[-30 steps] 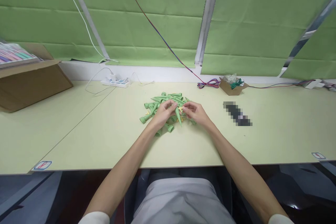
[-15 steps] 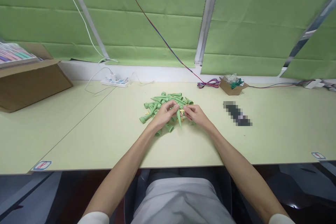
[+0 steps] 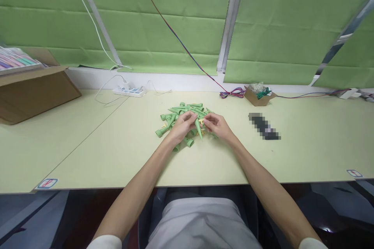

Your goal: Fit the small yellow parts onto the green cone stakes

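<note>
Fingers of my left hand (image 3: pixel 183 126) are closed on a green plastic spike (image 3: pixel 198 129), its point aimed down toward me. Close beside it, my right hand (image 3: pixel 218 125) pinches a small yellow plastic piece (image 3: pixel 201 121) against the spike's side; whether the piece sits in the spike I cannot tell. Both hands are over a heap of similar green spikes (image 3: pixel 172 118) with wide, cap-like ends. A few more yellow pieces (image 3: pixel 199 134) lie under my hands, partly hidden.
An open cardboard box (image 3: pixel 35 93) with pastel-coloured items stands at the far left. Along the back are a white power strip (image 3: pixel 130 91), a bundle of red and blue wire (image 3: pixel 233 93) and a small cardboard box (image 3: pixel 258 98). A blurred dark object (image 3: pixel 264 126) lies right of my hands.
The held spike has shifted slightly up, its tip now a little higher. My right hand has moved slightly left and up with the yellow piece.
</note>
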Demonstrator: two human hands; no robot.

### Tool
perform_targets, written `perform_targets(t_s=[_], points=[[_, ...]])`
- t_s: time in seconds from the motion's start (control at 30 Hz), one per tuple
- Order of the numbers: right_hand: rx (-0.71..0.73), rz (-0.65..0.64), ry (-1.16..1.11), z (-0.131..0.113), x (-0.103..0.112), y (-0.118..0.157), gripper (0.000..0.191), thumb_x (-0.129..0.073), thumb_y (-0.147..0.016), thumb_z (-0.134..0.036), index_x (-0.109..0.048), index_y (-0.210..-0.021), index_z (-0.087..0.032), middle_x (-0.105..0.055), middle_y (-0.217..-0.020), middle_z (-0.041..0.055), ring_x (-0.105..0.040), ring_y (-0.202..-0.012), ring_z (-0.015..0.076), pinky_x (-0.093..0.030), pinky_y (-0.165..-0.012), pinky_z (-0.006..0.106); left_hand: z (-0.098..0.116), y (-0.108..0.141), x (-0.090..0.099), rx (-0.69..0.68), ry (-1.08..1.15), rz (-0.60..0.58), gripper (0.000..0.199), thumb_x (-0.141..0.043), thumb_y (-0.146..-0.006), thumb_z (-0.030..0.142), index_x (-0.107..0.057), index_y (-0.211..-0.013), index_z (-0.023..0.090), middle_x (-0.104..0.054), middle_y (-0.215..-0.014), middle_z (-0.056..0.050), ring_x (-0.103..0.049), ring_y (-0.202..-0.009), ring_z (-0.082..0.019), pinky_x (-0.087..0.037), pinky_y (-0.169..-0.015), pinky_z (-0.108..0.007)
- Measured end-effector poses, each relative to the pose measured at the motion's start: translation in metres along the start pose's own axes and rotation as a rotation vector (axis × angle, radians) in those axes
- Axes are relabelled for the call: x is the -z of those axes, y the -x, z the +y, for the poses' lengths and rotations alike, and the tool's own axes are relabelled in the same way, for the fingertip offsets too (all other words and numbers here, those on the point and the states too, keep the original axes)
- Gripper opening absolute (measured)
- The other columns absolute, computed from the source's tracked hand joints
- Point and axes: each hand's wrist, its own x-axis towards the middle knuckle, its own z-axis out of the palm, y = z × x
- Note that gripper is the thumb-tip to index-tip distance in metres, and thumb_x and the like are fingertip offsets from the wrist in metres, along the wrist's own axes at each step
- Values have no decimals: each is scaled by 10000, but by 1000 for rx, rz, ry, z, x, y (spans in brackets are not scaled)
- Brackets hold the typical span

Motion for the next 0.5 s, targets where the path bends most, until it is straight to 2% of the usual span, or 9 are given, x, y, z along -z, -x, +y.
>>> perform_targets(t_s=[0.23,0.4,0.5], points=[[33,-58,176,-3,1,1,532,-547,-875,-692,-501,-665,-206,-433,-517,-40,-389,-470,113,-320,-477,273,3,5,-4,-29,-102,1,440,-793,-738,537,-550,-777,172,-553,-716,26,-576,-652,-108,-529,-675,-264],[51,-69,238,-2,0,1,604,-468,-901,-723,-419,-577,-215,-395,-479,-31,-344,-477,114,-290,-485,277,5,7,-6,-45,-149,-22,441,-806,-718,535,-562,-787,174,-577,-737,19,-561,-646,-106,-526,-653,-258],[24,-40,231,-2,-1,1,593,-475,-893,-729,-458,-600,-213,-396,-487,-30,-357,-479,120,-300,-478,280,4,5,-5,-32,-126,-20,439,-791,-736,542,-554,-789,176,-594,-746,13,-598,-675,-121,-547,-702,-285]])
